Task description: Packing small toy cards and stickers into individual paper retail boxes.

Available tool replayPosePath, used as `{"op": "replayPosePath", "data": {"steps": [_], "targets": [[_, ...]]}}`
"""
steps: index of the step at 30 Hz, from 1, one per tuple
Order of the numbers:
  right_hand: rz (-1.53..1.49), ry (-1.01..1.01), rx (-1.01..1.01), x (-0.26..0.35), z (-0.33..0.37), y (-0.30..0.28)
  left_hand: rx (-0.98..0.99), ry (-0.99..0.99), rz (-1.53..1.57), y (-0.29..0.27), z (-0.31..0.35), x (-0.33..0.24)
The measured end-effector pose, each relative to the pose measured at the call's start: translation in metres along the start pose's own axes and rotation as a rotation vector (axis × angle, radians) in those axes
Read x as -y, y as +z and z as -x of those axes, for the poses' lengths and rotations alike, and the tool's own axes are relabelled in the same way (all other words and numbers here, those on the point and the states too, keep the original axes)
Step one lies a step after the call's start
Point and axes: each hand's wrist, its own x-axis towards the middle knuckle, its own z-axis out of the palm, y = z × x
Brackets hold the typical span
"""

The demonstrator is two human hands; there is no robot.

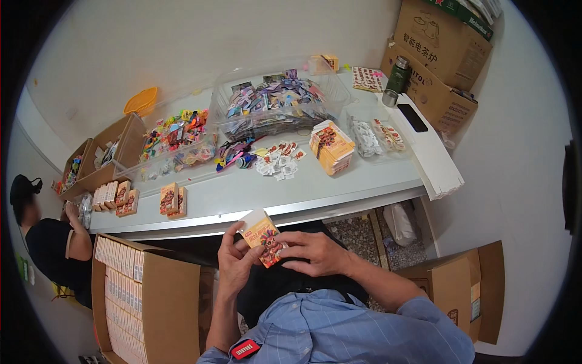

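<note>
Looking down into a white-walled room, onto a pale table (267, 200) along the wall. Nearest, holding a small orange box (260, 235) above the lap, just in front of the table's edge: grasping with the left hand (235, 259), touching the box's right side with loosely bent fingers of the right hand (316, 252), not showing clearly whether gripping too. Showing a pale flap sticking up at the box's top, so seemingly not yet closed. To the left, showing a brown carton (173, 303) packed with rows of similar boxes (124, 276), apparently finished. On the table's near left, showing small groups of boxes (127, 203), looking closed. Farther back, showing a stack of orange boxes (332, 150), a loose pile of small cards (280, 162), then clear tubs of colourful trinkets (182, 130) and packets (276, 100), heaped high, so probably leaving plenty undone.
</note>
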Motion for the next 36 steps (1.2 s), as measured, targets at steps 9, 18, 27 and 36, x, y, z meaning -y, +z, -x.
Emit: {"op": "replayPosePath", "data": {"steps": [9, 18, 27, 36], "targets": [[0.06, 0.105, -0.185, -0.07, -0.066, 0.017, -0.175, 0.297, -0.124, -0.006, -0.095, -0.004], [0.45, 0.37, -0.34, -0.186, -0.189, -0.137, -0.374, 0.281, -0.323, -0.056, -0.137, 0.05], [0.649, 0.861, 0.386, -0.38, -0.238, -0.243, -0.407, 0.315, -0.372, -0.054, -0.137, 0.055], [0.918, 0.528, 0.009, -0.352, -0.225, -0.249, -0.367, 0.362, -0.372, -0.054, -0.14, 0.055]]}}
